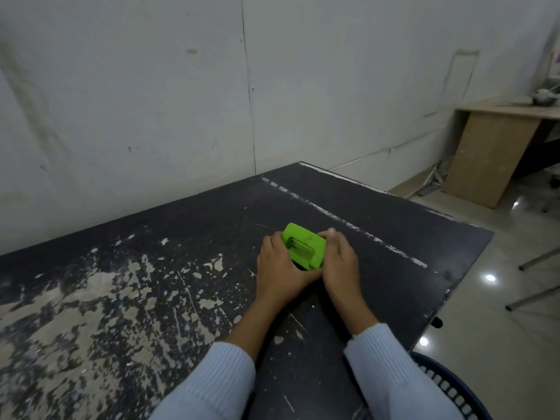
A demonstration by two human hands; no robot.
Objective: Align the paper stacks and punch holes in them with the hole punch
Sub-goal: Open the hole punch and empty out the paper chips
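Left hand (281, 268) and right hand (340, 262) grip boxy green hole punch (306, 247); table (151, 244) black, flaking.

left hand (280, 263) + right hand (339, 257) grip green hole punch (304, 247) | on worn black table (151, 268)

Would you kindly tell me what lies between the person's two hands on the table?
In the head view, the green hole punch sits between the left hand and right hand, gripped from both sides.

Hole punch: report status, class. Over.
Left hand and right hand grip the punch on the table. No paper in view. Nothing in the way.
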